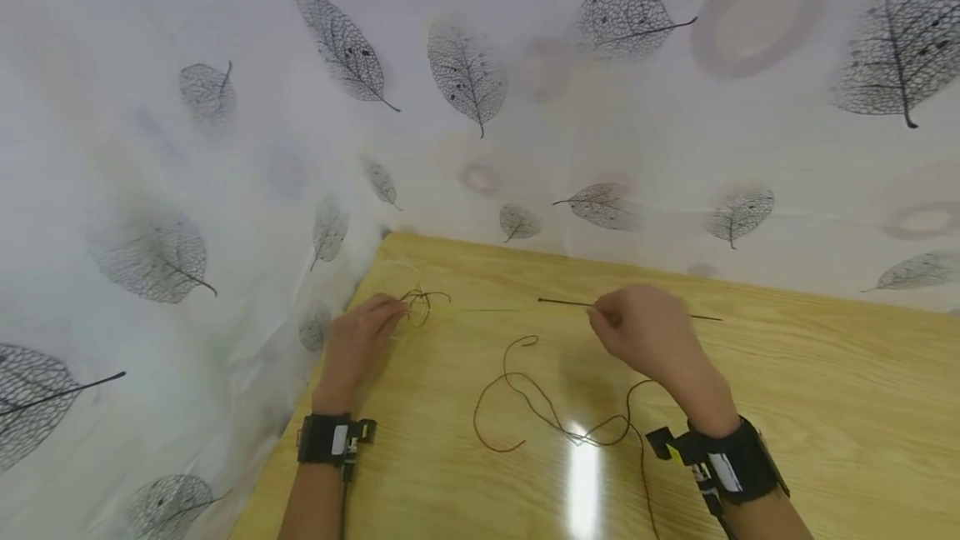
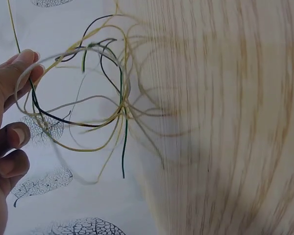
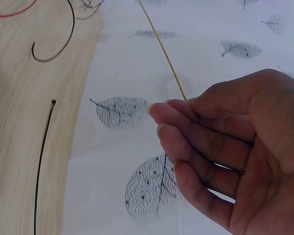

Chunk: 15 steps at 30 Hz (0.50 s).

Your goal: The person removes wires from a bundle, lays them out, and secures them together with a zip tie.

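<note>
At the far left of the table, my left hand point(image 1: 363, 332) pinches a loose tangle of thin wires point(image 2: 122, 105) between thumb and fingertips. Yellow, green, white and dark strands loop out of the tangle in the left wrist view. One yellow wire point(image 3: 161, 46) runs taut across to my right hand point(image 1: 652, 336). The right thumb and index finger pinch that wire's end, while the other fingers curl loosely. Below the right hand, a thin straight black strip point(image 3: 41, 161) with a small knob at its tip lies on the table.
Long reddish and dark wires point(image 1: 551, 419) lie in loose loops on the wooden table point(image 1: 825, 415), nearer the front edge. A white leaf-patterned sheet point(image 1: 525, 148) hangs behind the table and along its left side. Both wrists wear black straps with cables.
</note>
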{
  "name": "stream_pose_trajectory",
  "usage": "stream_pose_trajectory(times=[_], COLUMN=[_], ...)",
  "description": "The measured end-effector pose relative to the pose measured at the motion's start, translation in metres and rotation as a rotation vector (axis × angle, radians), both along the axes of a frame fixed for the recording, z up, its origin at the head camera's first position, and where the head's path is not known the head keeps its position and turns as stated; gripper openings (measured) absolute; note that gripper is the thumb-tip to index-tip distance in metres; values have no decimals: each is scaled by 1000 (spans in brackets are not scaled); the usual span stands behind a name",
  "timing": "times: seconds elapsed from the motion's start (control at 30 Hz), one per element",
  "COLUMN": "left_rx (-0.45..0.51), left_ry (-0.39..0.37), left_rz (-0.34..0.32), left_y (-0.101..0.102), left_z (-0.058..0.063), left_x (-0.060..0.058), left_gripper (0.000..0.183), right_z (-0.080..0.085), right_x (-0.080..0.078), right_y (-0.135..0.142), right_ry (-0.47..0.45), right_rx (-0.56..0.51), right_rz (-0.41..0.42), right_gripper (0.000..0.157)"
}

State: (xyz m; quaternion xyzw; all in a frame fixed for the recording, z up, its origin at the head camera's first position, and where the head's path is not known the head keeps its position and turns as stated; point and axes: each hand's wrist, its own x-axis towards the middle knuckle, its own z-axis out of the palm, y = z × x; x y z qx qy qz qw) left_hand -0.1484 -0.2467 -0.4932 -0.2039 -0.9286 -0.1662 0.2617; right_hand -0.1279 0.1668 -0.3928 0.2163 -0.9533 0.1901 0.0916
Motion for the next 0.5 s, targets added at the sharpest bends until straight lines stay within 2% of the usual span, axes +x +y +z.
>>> stream_pose_trajectory(times=[0.17, 0.33, 0.5], left_rx=[18, 13, 26], left_ry=[-18, -38, -22], left_rz=[19, 20, 42], left_y=[-8, -17, -25], left_z=[-2, -4, -6], left_x=[2, 0, 2], left_gripper=[12, 13, 15], right_z=[1, 1, 3], right_x=[8, 18, 30], right_y=[27, 53, 76], right_ry=[-24, -30, -30], right_rx=[-23, -40, -58], right_rz=[-62, -106, -146], right_gripper=[19, 16, 14])
